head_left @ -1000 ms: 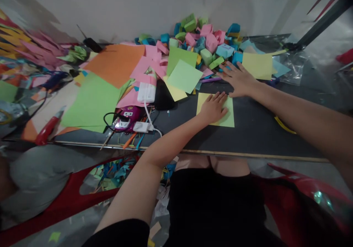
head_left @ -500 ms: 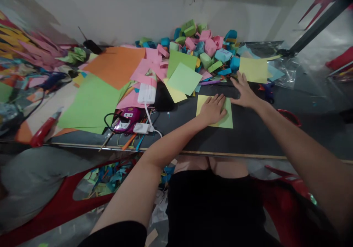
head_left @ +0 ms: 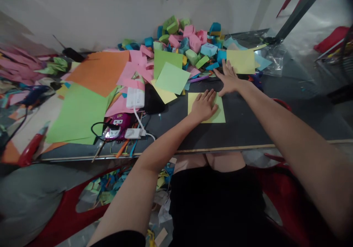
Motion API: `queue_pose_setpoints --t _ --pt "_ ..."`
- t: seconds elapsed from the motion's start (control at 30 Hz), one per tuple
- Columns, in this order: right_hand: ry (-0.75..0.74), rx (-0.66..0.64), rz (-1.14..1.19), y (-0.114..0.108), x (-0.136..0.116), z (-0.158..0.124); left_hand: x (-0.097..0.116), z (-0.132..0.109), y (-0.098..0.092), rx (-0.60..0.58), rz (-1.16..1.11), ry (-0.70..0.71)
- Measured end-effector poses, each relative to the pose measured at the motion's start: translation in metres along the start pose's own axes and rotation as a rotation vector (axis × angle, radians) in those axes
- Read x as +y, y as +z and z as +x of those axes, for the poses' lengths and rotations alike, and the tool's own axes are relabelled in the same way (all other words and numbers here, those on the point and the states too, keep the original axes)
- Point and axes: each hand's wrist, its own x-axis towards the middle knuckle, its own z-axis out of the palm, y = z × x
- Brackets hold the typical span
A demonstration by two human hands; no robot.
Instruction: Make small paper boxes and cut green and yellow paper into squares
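Observation:
My left hand (head_left: 204,106) lies flat on a square sheet of yellow-green paper (head_left: 219,113), fingers stretched forward across it. Just beyond the sheet's far right corner is my right hand (head_left: 228,79), its fingers spread and nothing held. Its thumb tip comes close to that corner; whether it touches I cannot tell. The right fingertips are beside another yellow sheet (head_left: 242,62) farther back. To the left of these, a pale green square (head_left: 173,78) rests over a darker green sheet (head_left: 167,57) and a yellow one (head_left: 164,92).
A heap of small folded paper pieces (head_left: 193,42) lies against the wall. Large orange (head_left: 103,70) and green sheets (head_left: 77,114) cover the left side. A purple power strip (head_left: 120,122), white adapter (head_left: 134,133) and black phone-like object (head_left: 154,99) lie nearby. Another person's grey-clothed leg (head_left: 33,199) is at left.
The whole view has shifted, so most table items appear farther left. My right hand has moved slightly away from me, from the sheet's right edge to its far corner. My left hand stays on the sheet.

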Motion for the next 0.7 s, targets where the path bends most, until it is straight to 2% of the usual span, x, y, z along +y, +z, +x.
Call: queue_pose_setpoints --t 0.13,0.3,0.47,0.57,0.7 --pt "-0.012 0.039 -0.068 -0.001 0.001 -0.003 -0.001 0.000 0.003 0.012 -0.002 -0.003" --pt "-0.029 0.017 -0.017 -0.007 -0.010 -0.017 0.001 -0.001 0.002 0.033 0.006 -0.004" --pt "0.023 0.023 -0.012 -0.009 -0.026 -0.040 0.002 0.000 0.000 0.001 0.037 -0.016" --pt "-0.013 0.040 0.000 -0.009 -0.030 -0.049 0.003 -0.001 -0.001 -0.018 0.036 -0.014" --pt "-0.038 -0.010 -0.011 -0.011 -0.032 -0.052 0.003 -0.001 -0.003 -0.012 0.028 -0.030"
